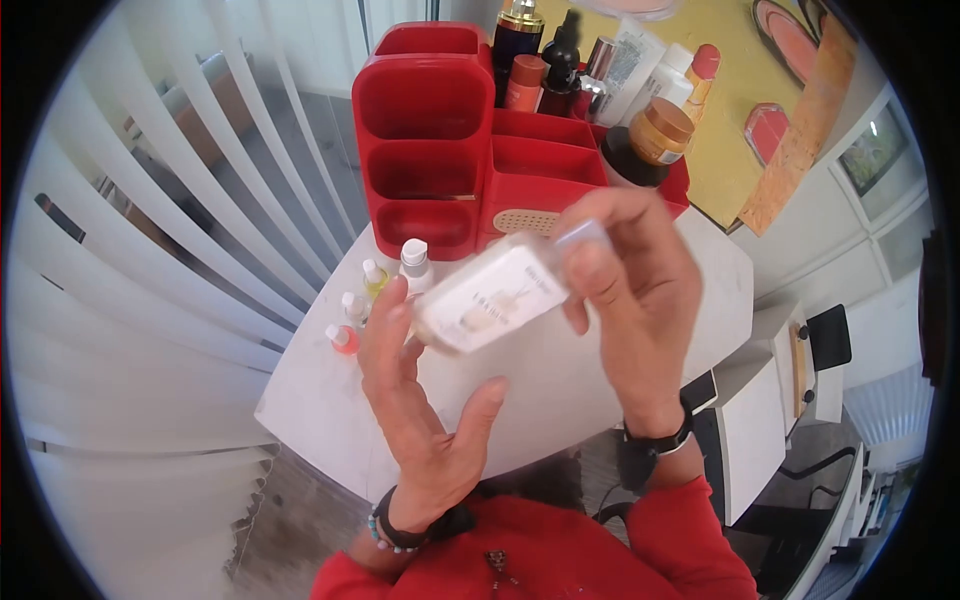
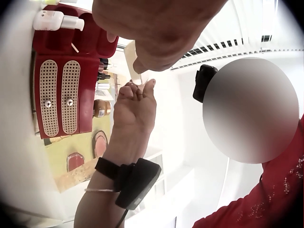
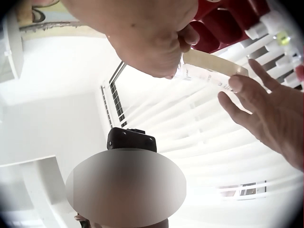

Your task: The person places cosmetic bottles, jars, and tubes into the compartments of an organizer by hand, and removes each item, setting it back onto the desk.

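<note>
A flat clear bottle with a white label is held tilted above the white table in the head view. My right hand pinches its pale cap between thumb and fingers. My left hand is beside the bottle's lower end, fingers spread and thumb apart; whether a fingertip touches the bottle is unclear. The right wrist view shows the bottle edge-on between the right hand and the left hand. In the left wrist view the left hand partly covers the bottle.
Behind the hands stands a red organizer with cosmetics, including an amber jar. Small bottles, one with a white pump and one pink, stand at the left of the white table. Blinds hang at the left.
</note>
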